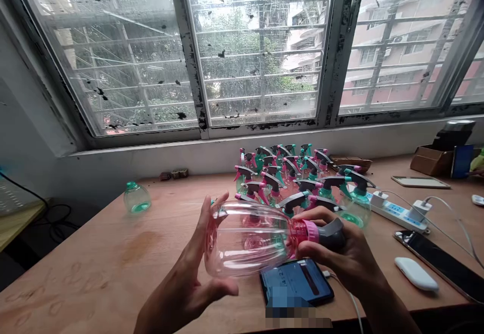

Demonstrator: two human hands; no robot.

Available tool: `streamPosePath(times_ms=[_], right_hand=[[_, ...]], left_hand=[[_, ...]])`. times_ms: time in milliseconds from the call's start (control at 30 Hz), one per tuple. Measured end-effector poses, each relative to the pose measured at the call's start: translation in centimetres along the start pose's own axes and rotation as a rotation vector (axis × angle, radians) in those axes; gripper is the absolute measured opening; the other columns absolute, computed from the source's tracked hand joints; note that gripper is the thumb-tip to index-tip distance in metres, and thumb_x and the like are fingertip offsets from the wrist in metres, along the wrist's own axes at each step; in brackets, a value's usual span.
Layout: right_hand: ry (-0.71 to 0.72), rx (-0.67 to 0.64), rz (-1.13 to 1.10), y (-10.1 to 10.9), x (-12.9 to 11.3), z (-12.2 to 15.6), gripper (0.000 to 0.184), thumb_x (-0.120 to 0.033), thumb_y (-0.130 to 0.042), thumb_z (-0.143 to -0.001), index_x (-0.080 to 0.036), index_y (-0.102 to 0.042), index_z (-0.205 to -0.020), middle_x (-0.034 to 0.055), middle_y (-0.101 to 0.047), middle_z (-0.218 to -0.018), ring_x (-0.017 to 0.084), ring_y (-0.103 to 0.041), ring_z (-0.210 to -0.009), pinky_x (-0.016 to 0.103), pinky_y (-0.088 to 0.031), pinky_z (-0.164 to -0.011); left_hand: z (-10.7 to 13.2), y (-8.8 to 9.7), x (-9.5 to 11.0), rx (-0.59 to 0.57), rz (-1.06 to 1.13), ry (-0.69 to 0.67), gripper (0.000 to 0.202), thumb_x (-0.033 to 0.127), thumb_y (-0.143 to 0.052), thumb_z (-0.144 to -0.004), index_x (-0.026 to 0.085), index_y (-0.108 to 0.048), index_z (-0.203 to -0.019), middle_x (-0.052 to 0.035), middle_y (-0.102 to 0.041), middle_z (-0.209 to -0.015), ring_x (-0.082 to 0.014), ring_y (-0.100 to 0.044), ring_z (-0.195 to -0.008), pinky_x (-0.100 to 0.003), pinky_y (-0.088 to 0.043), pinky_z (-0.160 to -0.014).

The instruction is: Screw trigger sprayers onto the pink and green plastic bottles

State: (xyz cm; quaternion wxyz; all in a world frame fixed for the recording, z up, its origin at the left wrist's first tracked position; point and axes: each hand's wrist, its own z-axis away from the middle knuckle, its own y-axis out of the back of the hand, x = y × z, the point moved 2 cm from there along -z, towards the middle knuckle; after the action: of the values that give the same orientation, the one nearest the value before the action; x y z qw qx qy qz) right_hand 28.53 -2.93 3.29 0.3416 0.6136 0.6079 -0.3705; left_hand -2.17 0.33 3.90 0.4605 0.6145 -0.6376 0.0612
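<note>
A clear pink spray bottle (247, 238) lies sideways in the air between my hands, its base to the left. My right hand (346, 253) grips it at the pink collar and dark grey spray head, which the fingers partly cover. Around the base is my left hand (192, 263), thumb below and fingers along the far upper side. Just behind stand several spray bottles with pink or green parts, among them a green spray bottle (355, 205) at the right. A green bottle without a spray head (137, 199) stands apart at the left.
Under the held bottle lies a lit phone (297, 281) with a cable. To the right are a white case (416, 274), a dark phone (446, 263) and a power strip (399, 213) with chargers. A cardboard box (431, 160) stands far right, below the windows.
</note>
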Motion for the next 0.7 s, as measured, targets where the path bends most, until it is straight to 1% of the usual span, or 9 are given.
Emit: streamPosePath(times_ms=[33, 100, 167, 300, 367, 433, 500, 600, 700], right_hand=[[-0.017, 0.019, -0.008, -0.06, -0.02, 0.08, 0.028, -0.040, -0.104, -0.086, -0.026, -0.090, -0.106, 0.0000, -0.081, -0.081, 0.019, -0.071, -0.065, 0.026, -0.061, -0.059], [-0.038, 0.063, -0.024, -0.17, -0.04, 0.24, 0.030, -0.041, -0.105, -0.085, -0.027, -0.089, -0.106, -0.0004, -0.081, -0.081, 0.018, -0.070, -0.065, 0.026, -0.060, -0.059], [-0.034, 0.066, -0.022, -0.25, 0.01, 0.34, 0.029, -0.041, -0.105, -0.084, -0.027, -0.090, -0.105, 0.0000, -0.081, -0.082, 0.018, -0.069, -0.065, 0.027, -0.059, -0.059], [0.001, 0.044, -0.004, 0.03, 0.45, 0.22, 0.026, -0.040, -0.103, -0.088, -0.029, -0.090, -0.106, -0.0003, -0.079, -0.082, 0.018, -0.067, -0.064, 0.026, -0.059, -0.057], [0.027, 0.036, 0.012, 0.24, 0.62, 0.12, 0.025, -0.040, -0.103, -0.088, -0.029, -0.090, -0.107, 0.0000, -0.080, -0.085, 0.017, -0.067, -0.065, 0.025, -0.059, -0.057], [0.058, 0.036, 0.041, 0.35, 0.57, 0.07, 0.026, -0.039, -0.104, -0.087, -0.029, -0.090, -0.107, 0.0006, -0.081, -0.088, 0.017, -0.067, -0.065, 0.025, -0.057, -0.058], [0.064, 0.047, 0.056, 0.35, 0.39, 0.11, 0.029, -0.039, -0.105, -0.085, -0.029, -0.090, -0.107, 0.0005, -0.080, -0.088, 0.017, -0.067, -0.066, 0.026, -0.055, -0.058], [0.041, 0.062, 0.053, 0.33, 0.22, 0.21, 0.030, -0.040, -0.106, -0.083, -0.027, -0.090, -0.105, 0.0004, -0.078, -0.087, 0.018, -0.065, -0.067, 0.026, -0.053, -0.058], [0.032, 0.033, 0.029, 0.45, 0.44, 0.17, 0.030, -0.042, -0.106, -0.084, -0.028, -0.090, -0.105, 0.0012, -0.078, -0.091, 0.018, -0.064, -0.067, 0.026, -0.052, -0.057]], left_hand=[[0.04, 0.04, 0.06, -0.003, -0.006, 0.005, 0.106, 0.069, -0.073, -0.104, 0.051, -0.009, -0.186, -0.0105, -0.022, -0.196, -0.0494, -0.023, -0.178, -0.079, -0.019, -0.136], [0.16, 0.14, 0.03, -0.010, -0.044, 0.006, 0.108, 0.062, -0.080, -0.103, 0.052, -0.011, -0.185, -0.0081, -0.021, -0.196, -0.0484, -0.021, -0.179, -0.077, -0.018, -0.137], [0.30, 0.23, -0.21, -0.010, -0.086, 0.004, 0.109, 0.052, -0.081, -0.105, 0.053, -0.007, -0.185, -0.0080, -0.023, -0.196, -0.0459, -0.026, -0.178, -0.074, -0.024, -0.138], [0.31, 0.13, -0.69, -0.002, -0.137, -0.030, 0.094, 0.034, -0.062, -0.119, 0.058, 0.003, -0.183, -0.0088, -0.030, -0.193, -0.0385, -0.041, -0.174, -0.068, -0.039, -0.136], [0.16, -0.06, -0.66, 0.004, -0.136, -0.031, 0.103, 0.044, -0.072, -0.114, 0.055, 0.003, -0.184, -0.0113, -0.034, -0.192, -0.0421, -0.040, -0.174, -0.070, -0.039, -0.135], [0.00, -0.23, -0.49, 0.018, -0.107, -0.014, 0.117, 0.064, -0.082, -0.101, 0.052, -0.001, -0.185, -0.0143, -0.034, -0.191, -0.0483, -0.037, -0.174, -0.075, -0.036, -0.134], [-0.11, -0.30, -0.31, 0.029, -0.074, 0.012, 0.119, 0.077, -0.078, -0.094, 0.050, -0.008, -0.186, -0.0150, -0.033, -0.192, -0.0520, -0.036, -0.173, -0.078, -0.031, -0.133], [-0.16, -0.22, -0.18, 0.020, -0.072, 0.030, 0.106, 0.074, -0.076, -0.097, 0.052, -0.020, -0.184, -0.0122, -0.037, -0.190, -0.0521, -0.036, -0.173, -0.081, -0.027, -0.134], [-0.06, -0.05, -0.19, 0.015, -0.097, 0.007, 0.107, 0.061, -0.084, -0.100, 0.053, -0.019, -0.184, -0.0097, -0.036, -0.191, -0.0497, -0.033, -0.175, -0.079, -0.030, -0.135]])
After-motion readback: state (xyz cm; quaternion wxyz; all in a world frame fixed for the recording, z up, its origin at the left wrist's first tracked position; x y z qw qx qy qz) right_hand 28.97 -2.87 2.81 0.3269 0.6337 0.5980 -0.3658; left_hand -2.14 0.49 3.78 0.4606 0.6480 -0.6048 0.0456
